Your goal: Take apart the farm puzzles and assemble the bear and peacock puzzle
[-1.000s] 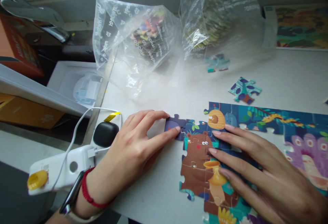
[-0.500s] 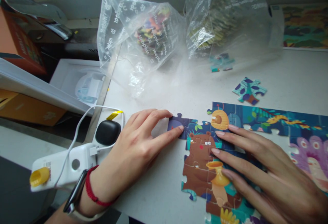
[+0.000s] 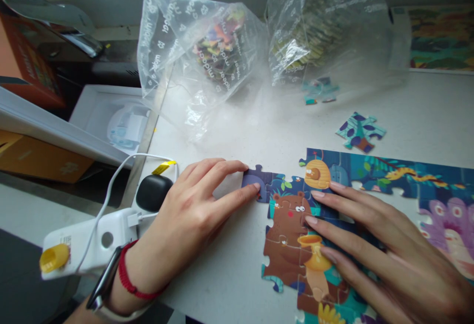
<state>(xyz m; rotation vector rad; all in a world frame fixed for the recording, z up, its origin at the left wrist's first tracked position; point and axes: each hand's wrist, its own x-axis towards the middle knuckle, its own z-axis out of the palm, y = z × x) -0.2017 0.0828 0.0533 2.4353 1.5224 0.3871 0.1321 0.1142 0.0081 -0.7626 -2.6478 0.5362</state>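
Note:
A partly joined puzzle (image 3: 285,260) with a brown bear lies on the white table. At its upper left corner is a dark blue piece (image 3: 255,178), which sits against the neighbouring piece. My left hand (image 3: 196,215) touches that piece, thumb on its face and index fingertip at its upper left edge. My right hand (image 3: 388,245) lies spread over the puzzle, fingertips resting near the beehive and the bear, covering part of the picture. One loose teal and purple piece (image 3: 361,131) lies above the puzzle's top edge.
Two clear plastic bags of pieces (image 3: 218,52) (image 3: 314,32) stand at the back, with more pieces (image 3: 320,91) by the right one. A picture sheet (image 3: 442,40) is at the back right. At left are a white power bank (image 3: 89,240), a cable and a black case (image 3: 153,191).
My left thumb has slid slightly left on the dark blue piece, and my left hand and wrist have shifted a little left. My right hand has stayed in place.

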